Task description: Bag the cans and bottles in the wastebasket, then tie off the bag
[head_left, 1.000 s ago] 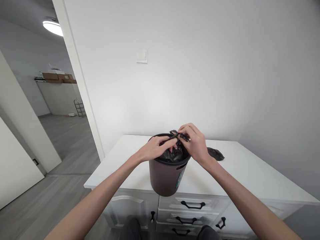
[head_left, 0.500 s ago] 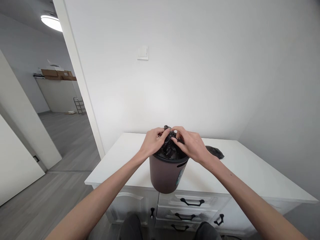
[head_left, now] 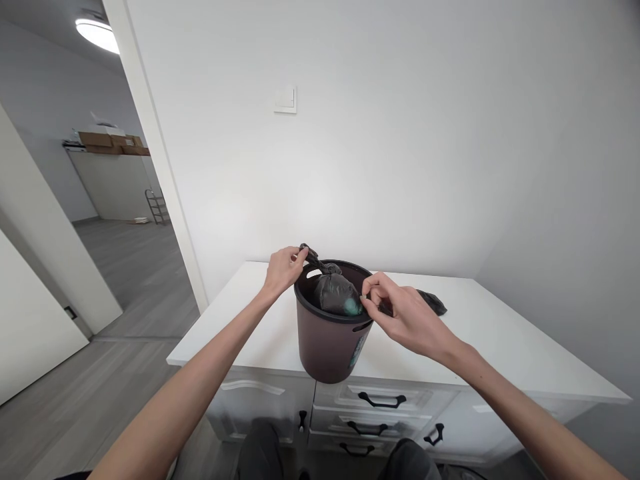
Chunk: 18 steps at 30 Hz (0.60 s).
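A brown trash bin (head_left: 323, 347) with a black rim stands near the front edge of the white cabinet top. Inside it sits a filled black garbage bag (head_left: 336, 292), something greenish showing through its thin plastic. My left hand (head_left: 285, 270) pinches the bag's twisted top above the bin's left rim. At the bin's right rim is my right hand (head_left: 395, 310), its thumb and forefinger close together; whether anything is between them is hidden. Another piece of black plastic (head_left: 433, 302) lies on the cabinet top behind my right hand.
The white cabinet top (head_left: 500, 333) is set against a wall with a light switch (head_left: 285, 99). Black drawer handles (head_left: 382, 400) stick out below its front edge. A doorway on the left opens to another room with cardboard boxes (head_left: 107, 142).
My hands have moved apart from the bag's gathered top. The left went left with the twisted end; the right moved right and down to the rim. The bag's bulging body now shows.
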Available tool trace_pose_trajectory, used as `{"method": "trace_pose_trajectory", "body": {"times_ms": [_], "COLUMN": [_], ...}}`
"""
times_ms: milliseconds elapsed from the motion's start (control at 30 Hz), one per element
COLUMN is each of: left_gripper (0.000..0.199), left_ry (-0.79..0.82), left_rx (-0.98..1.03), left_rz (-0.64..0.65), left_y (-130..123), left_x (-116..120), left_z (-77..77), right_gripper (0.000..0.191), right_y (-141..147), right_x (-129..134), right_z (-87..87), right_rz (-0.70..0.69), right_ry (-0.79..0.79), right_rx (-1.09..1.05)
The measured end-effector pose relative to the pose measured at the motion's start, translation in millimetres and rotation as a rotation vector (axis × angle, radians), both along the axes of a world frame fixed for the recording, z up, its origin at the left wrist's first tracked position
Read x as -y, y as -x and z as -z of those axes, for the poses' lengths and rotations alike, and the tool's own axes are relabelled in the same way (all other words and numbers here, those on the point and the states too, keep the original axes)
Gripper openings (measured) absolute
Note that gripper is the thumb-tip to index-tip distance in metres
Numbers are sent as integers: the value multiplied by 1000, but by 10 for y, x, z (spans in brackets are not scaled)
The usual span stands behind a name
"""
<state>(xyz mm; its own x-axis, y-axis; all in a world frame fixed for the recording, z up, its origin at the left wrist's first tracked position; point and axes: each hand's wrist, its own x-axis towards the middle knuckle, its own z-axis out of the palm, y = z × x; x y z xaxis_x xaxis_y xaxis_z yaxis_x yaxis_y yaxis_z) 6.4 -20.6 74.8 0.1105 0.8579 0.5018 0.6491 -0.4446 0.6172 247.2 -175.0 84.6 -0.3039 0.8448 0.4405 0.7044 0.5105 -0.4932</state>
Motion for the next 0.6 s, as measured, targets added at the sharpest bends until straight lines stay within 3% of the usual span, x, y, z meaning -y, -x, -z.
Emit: {"method": "trace_pose_trajectory", "body": {"times_ms": [67,200,367,467,600], "left_gripper": [45,51,49,48,48], "left_ry": [-10,-2,7,-25,-28], "left_rx": [59,221,268,257,244], "left_rz": [40,244,420,458,413], "left_y": [-18,-136,-288,-288,-170], "left_x": [83,366,627,682,686], "left_z": [-61,-240,-378,-389,-343], "right_gripper": [4,16,29,20,30], "right_y": [-75,-141,63,221,305], "right_x": [-15,-227,-620,-773,-817], "right_z": [2,8,3,-31,-96], "right_rz": [-10,-30,-8,-22,-39], "right_ry": [37,88,116,124,156], "right_rx": [4,43,126,160,79]}}
